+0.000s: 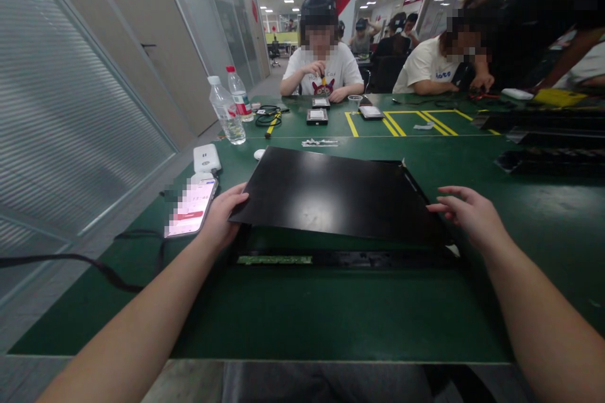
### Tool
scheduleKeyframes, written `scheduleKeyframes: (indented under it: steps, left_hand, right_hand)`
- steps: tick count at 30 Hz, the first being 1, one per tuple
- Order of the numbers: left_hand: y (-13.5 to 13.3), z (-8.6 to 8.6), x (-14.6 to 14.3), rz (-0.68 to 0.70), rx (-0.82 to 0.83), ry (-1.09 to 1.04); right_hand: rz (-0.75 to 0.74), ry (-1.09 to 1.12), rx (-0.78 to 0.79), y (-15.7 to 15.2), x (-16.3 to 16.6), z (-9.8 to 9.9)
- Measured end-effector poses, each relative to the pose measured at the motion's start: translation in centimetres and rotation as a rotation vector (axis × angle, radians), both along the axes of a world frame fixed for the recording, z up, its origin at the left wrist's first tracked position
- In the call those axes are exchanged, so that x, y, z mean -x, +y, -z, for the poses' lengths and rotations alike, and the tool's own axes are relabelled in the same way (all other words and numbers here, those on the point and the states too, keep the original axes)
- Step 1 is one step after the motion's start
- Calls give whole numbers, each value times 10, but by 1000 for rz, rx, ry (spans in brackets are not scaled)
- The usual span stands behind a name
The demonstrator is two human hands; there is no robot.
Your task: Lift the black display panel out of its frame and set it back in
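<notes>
A flat, glossy black screen panel (321,192) is raised at a tilt above the table, its left side higher than its right. My left hand (222,214) grips its left edge, thumb on top and the other fingers underneath. Beside the panel's right edge is my right hand (472,211), fingers apart, the fingertips at or very close to that edge; contact cannot be made out. Under the panel lies a black frame (378,258) with a narrow green circuit board (274,260) along its near side. The panel hides most of the frame.
Left of the panel are a lit phone (191,206), a white power bank (207,157) and two water bottles (227,110). Across the green table (331,321), a person (321,69) sits behind several hard drives (317,116). Dark strips (548,160) lie at right.
</notes>
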State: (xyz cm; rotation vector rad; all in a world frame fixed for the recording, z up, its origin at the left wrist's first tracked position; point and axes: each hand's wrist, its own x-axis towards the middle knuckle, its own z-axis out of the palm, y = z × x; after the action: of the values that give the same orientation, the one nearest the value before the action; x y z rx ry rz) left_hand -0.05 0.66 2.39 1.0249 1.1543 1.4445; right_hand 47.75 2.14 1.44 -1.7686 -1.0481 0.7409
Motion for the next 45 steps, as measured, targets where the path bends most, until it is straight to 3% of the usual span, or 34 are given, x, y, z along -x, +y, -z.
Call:
scheduleKeyframes:
  steps: [8,21,34,45]
  left_hand:
    - [-1,2,-1,-29,-35,51]
    - [2,8,3,-27,-1,96]
    - [-1,3,2,24,160,29]
    - [-1,-1,0,55,177,-8]
  right_hand:
    - [-45,-279,41,1,-8,8]
    - [-69,-415,64,-2,-4,3]
    - [-152,-297,60,-4,3,4]
    - [-71,-358,45,-1,-5,6]
